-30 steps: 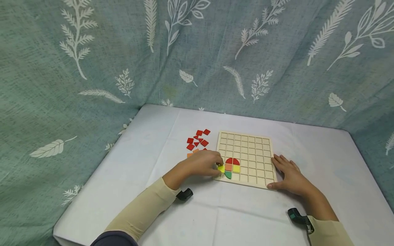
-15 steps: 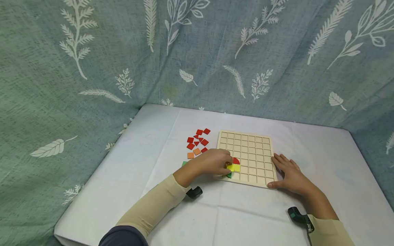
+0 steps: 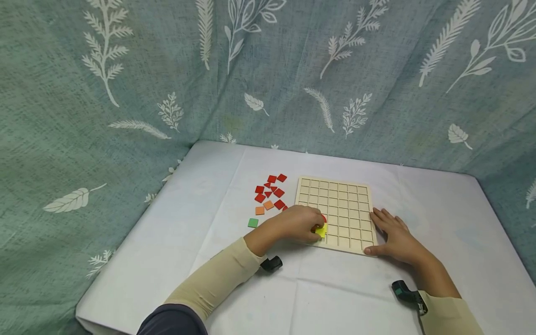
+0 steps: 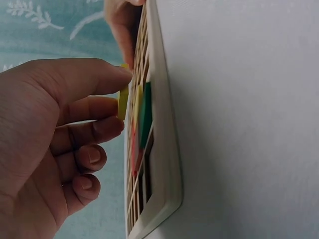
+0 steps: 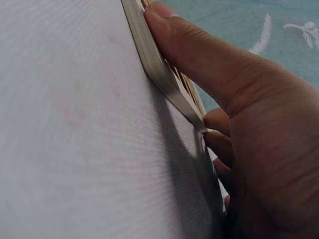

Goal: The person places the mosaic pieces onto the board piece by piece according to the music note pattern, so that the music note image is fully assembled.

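Note:
My left hand (image 3: pixel 298 223) pinches a yellow square tile (image 3: pixel 322 231) between thumb and fingers, above the front-left part of a wooden grid board (image 3: pixel 347 204). In the left wrist view, the yellow tile (image 4: pixel 122 103) is on edge, just off the board. A green piece (image 4: pixel 145 114) and another yellow piece (image 4: pixel 138 102) lie in the grid beside it. Part of a red piece (image 3: pixel 324 217) shows past my left fingers, which hide the other set pieces. At the board's front-right corner, my right hand (image 3: pixel 395 239) rests with its thumb on the rim (image 5: pixel 164 82) and its fingers along the side.
Left of the board, several red squares (image 3: pixel 260 197) and triangles lie loose on the white cloth (image 3: pixel 226 195). Two orange squares (image 3: pixel 260 211) and a green square (image 3: pixel 253 223) lie nearer. A patterned curtain (image 3: pixel 268 70) hangs behind the table.
My left hand has moved right across the board with the yellow tile, from its left edge to over the set pieces. The green square at left has come into view. My right hand stays put.

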`<action>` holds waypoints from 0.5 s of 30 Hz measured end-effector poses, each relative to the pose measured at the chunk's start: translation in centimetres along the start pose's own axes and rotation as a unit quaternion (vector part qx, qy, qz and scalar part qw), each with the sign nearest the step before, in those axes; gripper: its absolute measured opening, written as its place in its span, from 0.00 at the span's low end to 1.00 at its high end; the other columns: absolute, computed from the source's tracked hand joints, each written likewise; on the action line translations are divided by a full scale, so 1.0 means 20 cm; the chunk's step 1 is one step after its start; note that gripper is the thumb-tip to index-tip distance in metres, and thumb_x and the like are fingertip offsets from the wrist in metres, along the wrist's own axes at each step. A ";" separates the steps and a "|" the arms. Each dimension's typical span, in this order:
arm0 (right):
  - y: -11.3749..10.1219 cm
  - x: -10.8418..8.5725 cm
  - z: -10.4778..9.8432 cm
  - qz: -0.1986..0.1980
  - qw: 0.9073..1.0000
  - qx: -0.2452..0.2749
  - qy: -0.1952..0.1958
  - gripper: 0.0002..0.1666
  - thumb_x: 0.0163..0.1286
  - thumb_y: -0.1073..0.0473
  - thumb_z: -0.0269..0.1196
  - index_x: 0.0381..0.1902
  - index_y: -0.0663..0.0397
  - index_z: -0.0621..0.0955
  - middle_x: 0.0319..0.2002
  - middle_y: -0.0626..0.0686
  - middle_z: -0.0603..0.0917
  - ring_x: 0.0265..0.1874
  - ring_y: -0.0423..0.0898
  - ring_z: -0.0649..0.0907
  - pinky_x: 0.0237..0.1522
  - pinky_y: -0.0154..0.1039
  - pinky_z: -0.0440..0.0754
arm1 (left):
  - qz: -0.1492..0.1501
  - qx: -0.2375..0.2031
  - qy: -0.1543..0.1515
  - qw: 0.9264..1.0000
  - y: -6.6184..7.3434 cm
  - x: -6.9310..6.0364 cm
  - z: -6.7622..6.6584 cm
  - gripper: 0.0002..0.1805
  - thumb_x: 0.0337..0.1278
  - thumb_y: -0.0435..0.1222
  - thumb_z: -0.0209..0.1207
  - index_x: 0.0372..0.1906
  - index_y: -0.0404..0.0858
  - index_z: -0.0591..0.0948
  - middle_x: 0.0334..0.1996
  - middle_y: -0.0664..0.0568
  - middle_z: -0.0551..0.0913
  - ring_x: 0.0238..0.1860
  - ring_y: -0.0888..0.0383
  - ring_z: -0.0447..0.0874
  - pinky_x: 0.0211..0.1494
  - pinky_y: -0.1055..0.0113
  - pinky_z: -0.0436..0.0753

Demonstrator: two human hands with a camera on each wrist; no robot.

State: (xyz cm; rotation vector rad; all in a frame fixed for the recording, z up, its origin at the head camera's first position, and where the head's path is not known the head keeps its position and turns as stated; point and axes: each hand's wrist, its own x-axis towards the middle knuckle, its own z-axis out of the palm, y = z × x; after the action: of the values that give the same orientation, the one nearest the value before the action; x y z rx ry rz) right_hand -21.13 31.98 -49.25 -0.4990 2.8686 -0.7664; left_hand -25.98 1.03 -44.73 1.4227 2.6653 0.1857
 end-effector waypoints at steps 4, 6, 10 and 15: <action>0.00 0.00 0.00 0.002 1.000 -0.003 -0.001 0.73 0.45 0.27 0.70 0.74 0.67 0.54 0.74 0.65 0.50 0.73 0.63 0.44 0.69 0.58 0.33 | 0.001 0.008 -0.007 1.000 0.02 0.01 0.01 0.10 0.52 0.43 0.64 0.22 0.50 0.75 0.25 0.60 0.70 0.26 0.66 0.66 0.26 0.72 0.63; 0.00 0.01 0.00 0.002 1.000 -0.005 -0.001 0.74 0.44 0.27 0.70 0.74 0.67 0.54 0.74 0.66 0.50 0.73 0.63 0.44 0.69 0.58 0.32 | 0.001 0.008 -0.008 1.000 0.02 0.01 0.02 0.10 0.53 0.44 0.64 0.23 0.50 0.76 0.25 0.60 0.70 0.26 0.65 0.66 0.26 0.72 0.63; 0.00 0.01 0.00 0.004 1.000 -0.004 -0.001 0.74 0.44 0.27 0.71 0.74 0.67 0.54 0.74 0.66 0.50 0.73 0.63 0.44 0.69 0.58 0.32 | 0.005 0.004 -0.009 1.000 0.03 0.01 0.02 0.08 0.53 0.44 0.66 0.26 0.50 0.78 0.26 0.61 0.71 0.27 0.66 0.67 0.27 0.72 0.64; 0.00 0.00 0.00 0.003 1.000 0.001 -0.001 0.74 0.44 0.27 0.71 0.74 0.67 0.55 0.74 0.66 0.50 0.73 0.63 0.44 0.69 0.57 0.31 | 0.012 -0.001 -0.002 1.000 0.03 0.02 0.04 0.06 0.53 0.43 0.66 0.28 0.50 0.79 0.28 0.62 0.72 0.28 0.66 0.67 0.28 0.72 0.65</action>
State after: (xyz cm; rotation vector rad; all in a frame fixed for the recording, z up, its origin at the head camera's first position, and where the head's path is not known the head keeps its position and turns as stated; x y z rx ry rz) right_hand -21.15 31.94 -49.33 -0.4896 2.8661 -0.7671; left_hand -25.51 1.75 -45.40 1.4521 2.6458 0.1891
